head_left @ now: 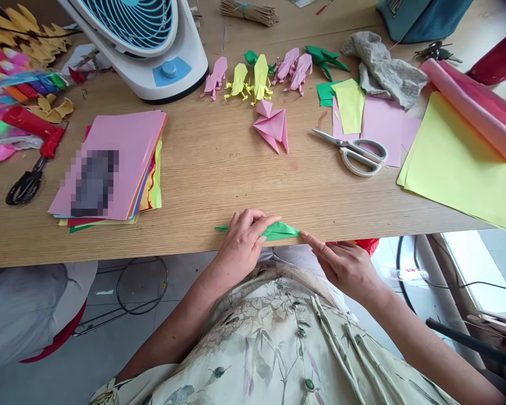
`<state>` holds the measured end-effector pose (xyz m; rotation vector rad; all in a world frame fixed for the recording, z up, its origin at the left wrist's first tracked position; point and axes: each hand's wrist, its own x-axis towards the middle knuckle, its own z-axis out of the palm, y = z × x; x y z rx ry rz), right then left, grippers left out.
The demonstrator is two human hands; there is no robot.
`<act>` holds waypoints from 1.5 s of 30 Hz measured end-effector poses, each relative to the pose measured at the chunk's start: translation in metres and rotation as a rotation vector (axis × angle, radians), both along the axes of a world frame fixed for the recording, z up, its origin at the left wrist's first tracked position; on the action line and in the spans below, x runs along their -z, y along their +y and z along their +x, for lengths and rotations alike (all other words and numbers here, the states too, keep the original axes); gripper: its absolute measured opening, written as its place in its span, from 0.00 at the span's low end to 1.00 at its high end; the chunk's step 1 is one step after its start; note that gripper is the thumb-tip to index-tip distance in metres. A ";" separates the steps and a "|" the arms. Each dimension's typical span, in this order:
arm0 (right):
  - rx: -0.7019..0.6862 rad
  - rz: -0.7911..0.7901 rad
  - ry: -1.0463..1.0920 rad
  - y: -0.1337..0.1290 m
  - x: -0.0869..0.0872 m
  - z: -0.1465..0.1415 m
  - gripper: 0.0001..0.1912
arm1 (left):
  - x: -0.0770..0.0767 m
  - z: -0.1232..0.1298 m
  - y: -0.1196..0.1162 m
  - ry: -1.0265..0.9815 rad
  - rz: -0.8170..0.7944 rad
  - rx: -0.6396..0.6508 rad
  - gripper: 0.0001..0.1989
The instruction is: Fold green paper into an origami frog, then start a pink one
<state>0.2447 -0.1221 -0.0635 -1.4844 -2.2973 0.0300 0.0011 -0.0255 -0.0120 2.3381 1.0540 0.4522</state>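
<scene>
A green folded paper (280, 230), long and narrow with pointed ends, lies at the table's front edge. My left hand (247, 239) is closed over its middle, thumb and fingers pressed on it, hiding part of the paper. At its right tip is my right hand (343, 264), the index fingertip touching the point and the other fingers curled near the table edge; its thumb is not clearly seen. Farther back on the table sits a pink folded paper figure (274, 128). Grey-handled scissors (360, 153) lie to the right, blades partly apart.
Several small paper figures (260, 76) stand at the back. A white fan (168, 67) and a stack of coloured paper (122, 126) are on the left. Yellow sheets (459, 163), a grey cloth (379, 64) and paper pieces (382, 126) lie right. Another person's leg (25, 304) shows at lower left.
</scene>
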 end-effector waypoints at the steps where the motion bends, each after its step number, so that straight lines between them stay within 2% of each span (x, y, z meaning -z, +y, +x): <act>1: 0.009 0.006 -0.006 -0.001 -0.001 -0.001 0.27 | 0.002 -0.001 0.000 -0.002 0.036 0.015 0.24; 5: 0.063 0.054 0.023 -0.003 -0.004 -0.004 0.24 | 0.011 -0.004 -0.003 -0.045 0.155 0.041 0.22; 9: 0.142 0.074 0.180 -0.003 -0.013 -0.006 0.14 | 0.013 -0.006 -0.003 -0.065 0.163 0.091 0.23; 12: 0.207 -0.012 0.226 0.000 -0.024 -0.013 0.09 | 0.010 -0.010 0.000 -0.079 0.135 0.180 0.25; 16: 0.235 -0.136 0.200 0.003 -0.035 -0.028 0.10 | 0.005 -0.013 0.008 -0.096 0.078 0.329 0.27; 19: 0.164 -0.126 0.175 0.004 -0.035 -0.038 0.10 | 0.003 -0.013 0.013 -0.080 0.098 0.351 0.28; 22: 0.108 -0.088 0.169 0.005 -0.031 -0.044 0.09 | 0.003 -0.014 0.013 -0.061 0.201 0.308 0.25; 25: 0.021 -0.096 0.243 0.006 -0.027 -0.046 0.09 | 0.006 -0.016 0.010 -0.035 0.310 0.120 0.20; 28: -0.161 -0.128 0.271 0.010 -0.027 -0.048 0.14 | 0.010 -0.020 0.008 -0.062 0.297 -0.031 0.15; 31: -0.326 -0.133 0.166 0.016 -0.029 -0.051 0.18 | 0.009 -0.022 0.007 -0.115 0.199 -0.001 0.14; 33: -0.388 -0.143 0.079 0.020 -0.032 -0.054 0.20 | 0.005 -0.021 0.007 -0.128 0.146 0.034 0.14; 34: -0.405 -0.148 0.049 0.021 -0.033 -0.056 0.19 | 0.003 -0.020 0.006 -0.120 0.125 0.052 0.14; 37: -0.444 -0.154 0.028 0.025 -0.035 -0.057 0.14 | -0.001 -0.020 0.002 -0.048 0.095 0.121 0.24; 39: -0.462 -0.139 0.075 0.025 -0.035 -0.054 0.11 | -0.001 -0.022 0.000 0.002 0.100 0.175 0.25; 41: -0.430 -0.092 0.152 0.026 -0.036 -0.048 0.10 | 0.001 -0.025 -0.001 0.035 0.125 0.209 0.23; 45: -0.173 0.076 0.122 0.033 -0.036 -0.032 0.14 | 0.001 -0.026 0.005 0.082 0.166 0.260 0.24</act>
